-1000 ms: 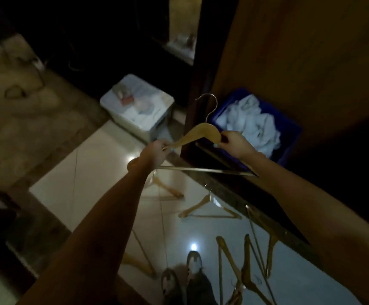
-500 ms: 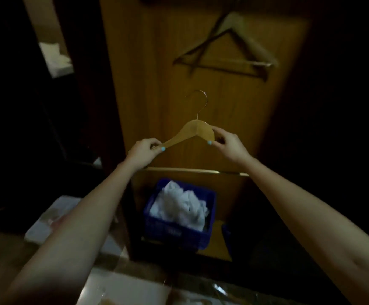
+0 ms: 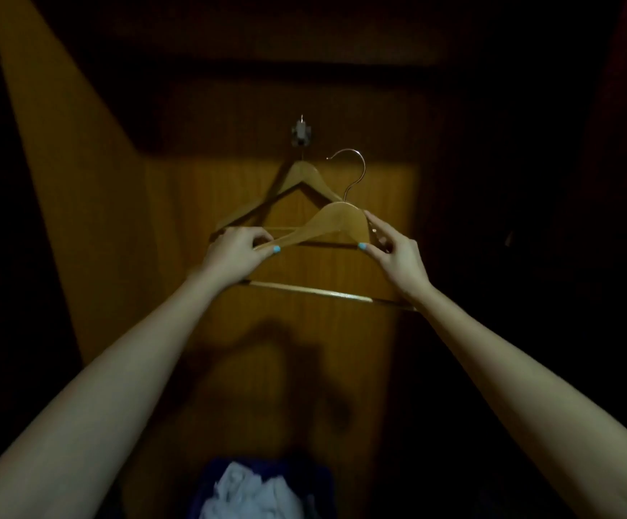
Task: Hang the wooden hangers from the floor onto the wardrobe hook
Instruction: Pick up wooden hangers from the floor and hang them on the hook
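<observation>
I hold a wooden hanger up in front of the wardrobe's back panel. My left hand pinches its left arm, and my right hand grips its right shoulder. Its metal hook points up, a little right of and below the wardrobe hook. Its bottom bar runs across below my wrists. Another wooden hanger hangs from the wardrobe hook, partly behind the one I hold.
A blue basket with white cloth stands at the bottom centre, inside the wardrobe. Dark wardrobe sides close in on the left and right. The wooden back panel carries the shadow of my hands.
The view has swung up from the floor to the wardrobe hook. Both hands have raised the hanger until its hook is near the wardrobe hook.
</observation>
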